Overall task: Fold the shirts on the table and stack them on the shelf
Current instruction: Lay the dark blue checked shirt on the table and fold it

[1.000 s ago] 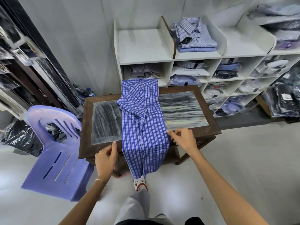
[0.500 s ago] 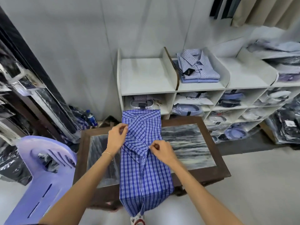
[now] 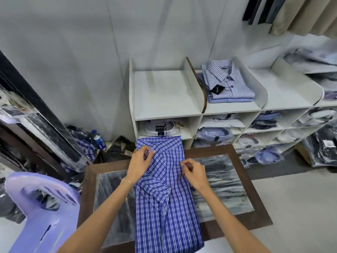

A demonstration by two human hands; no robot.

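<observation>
Here's the blue checked shirt (image 3: 169,194) laid lengthwise down the middle of the table (image 3: 255,203), folded into a long narrow strip, its far end reaching past the table's back edge toward the shelf (image 3: 164,92) and its near end hanging over the front edge. The left hand (image 3: 139,164) sits on the strip's upper left corner, fingers curled and pinching a fold of cloth there, a thin bracelet (image 3: 126,180) on the wrist. The right hand (image 3: 194,173) is at the strip's right edge a little nearer the camera, thumb and fingertips pinching the fabric's border. A folded sleeve lies diagonally across the strip between the two forearms. The table has a dark wooden frame around a grey streaked slab, bare on both sides of the shirt. Behind it, the white shelf has one open top bay at the left, and in the next bay to the right a stack of folded shirts (image 3: 228,83), pale check on top with a dark tag. The lower cubbies hold packaged shirts in plastic. A lilac plastic chair (image 3: 40,212) stands at the left, just beside the table, and a blue-capped bottle (image 3: 97,139) sits on the floor near the wall
</observation>
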